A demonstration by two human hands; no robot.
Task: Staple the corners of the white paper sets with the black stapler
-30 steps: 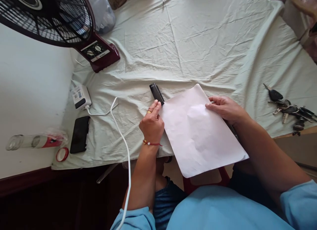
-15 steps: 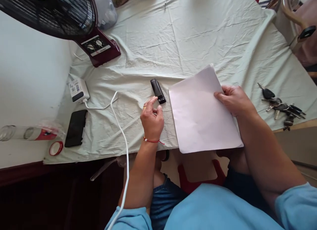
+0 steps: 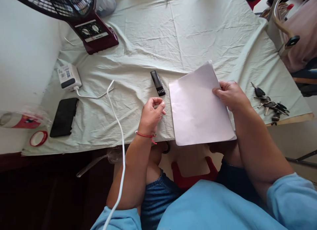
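My right hand (image 3: 230,94) grips the right edge of a stack of white paper sheets (image 3: 198,107), thumb on top and fingers underneath. The sheets overhang the front table edge a little, and their upper corners are slightly out of line. Left of the paper, my left hand (image 3: 151,115) is raised with loosely curled fingers and the thumb near the index finger; I see nothing in it. Just beyond that hand lies a small black stapler (image 3: 157,82) with a metallic near end, apart from the fingers.
A dark red fan (image 3: 100,35) stands at the back left. Nearer are a white charger box (image 3: 69,77) with a white cable (image 3: 120,124), a black phone (image 3: 64,117), a red tape roll (image 3: 38,138) and a bottle (image 3: 24,120). Keys (image 3: 271,104) lie on the right.
My left hand has drawn back from the stapler's near end and its fingers have curled in. The right hand keeps its grip on the paper. The view has shifted slightly.
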